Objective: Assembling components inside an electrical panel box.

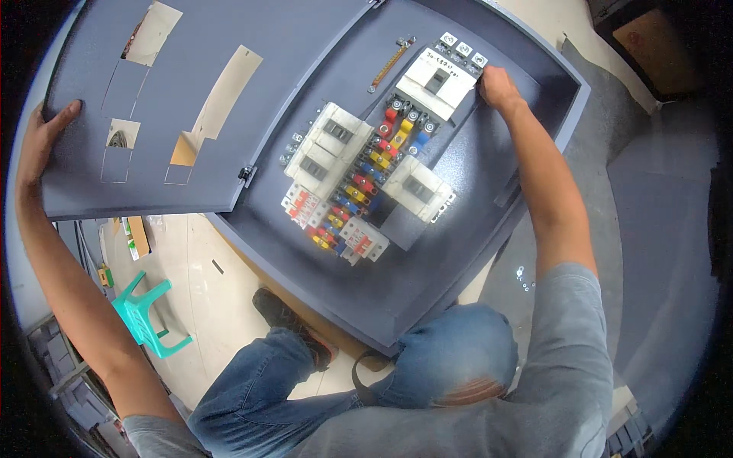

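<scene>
Presently noted, largest first: grey cabinet lying open across the middle, door swung out toward ten o'clock. Left hand flat against door's nine o'clock edge, fingers spread, gripping nothing, steadying only. Big white breaker at one o'clock in the cabinet; right hand closed at its upper corner, contents of grip not discernible. Judged: work on breaker's top terminals under way; next move calls for a steady door and precise fingertip work. Fingertips hidden; coloured wire ends too small to sort; green stool at seven o'clock.
</scene>
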A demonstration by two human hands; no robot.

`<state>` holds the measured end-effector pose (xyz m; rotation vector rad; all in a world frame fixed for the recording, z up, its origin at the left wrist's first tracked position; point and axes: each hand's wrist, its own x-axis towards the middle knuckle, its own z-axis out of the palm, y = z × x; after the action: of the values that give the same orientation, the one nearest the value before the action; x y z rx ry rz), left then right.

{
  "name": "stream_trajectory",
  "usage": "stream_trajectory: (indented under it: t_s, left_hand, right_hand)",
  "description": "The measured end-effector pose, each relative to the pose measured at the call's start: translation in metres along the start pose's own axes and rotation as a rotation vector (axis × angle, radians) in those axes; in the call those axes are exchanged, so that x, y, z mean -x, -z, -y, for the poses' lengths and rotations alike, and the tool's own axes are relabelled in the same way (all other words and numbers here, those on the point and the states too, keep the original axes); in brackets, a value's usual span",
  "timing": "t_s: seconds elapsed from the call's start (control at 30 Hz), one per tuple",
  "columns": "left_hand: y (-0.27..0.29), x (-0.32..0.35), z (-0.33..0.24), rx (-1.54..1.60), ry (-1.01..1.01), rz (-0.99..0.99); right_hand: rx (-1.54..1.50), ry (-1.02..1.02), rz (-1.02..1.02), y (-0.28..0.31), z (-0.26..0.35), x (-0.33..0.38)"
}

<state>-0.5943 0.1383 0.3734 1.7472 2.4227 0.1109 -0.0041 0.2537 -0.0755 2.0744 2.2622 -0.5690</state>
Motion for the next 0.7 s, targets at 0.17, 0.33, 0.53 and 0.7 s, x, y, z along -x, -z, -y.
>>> stream_trajectory:
  t_s: [0.17,0.33,0.53,0.7]
  left_hand:
    - [0.003,-0.004,0.005,-0.017,0.017,0.024]
    - [0.002,-0.003,0.006,0.005,-0.012,0.003]
    - [-0.001,-0.002,0.0,0.012,-0.045,-0.014]
    - [0.002,0.0,0.005,0.024,-0.033,-0.001]
  right_hand:
    - [-0.035,-0.052,-0.1,-0.003,0.006,0.006]
    - [-0.001,-0.051,-0.112,-0.003,0.01,0.005]
    - [0.083,-0.037,-0.141,-0.007,0.012,0.011]
    - [0.043,-0.12,-0.099,0.005,0.027,0.02]
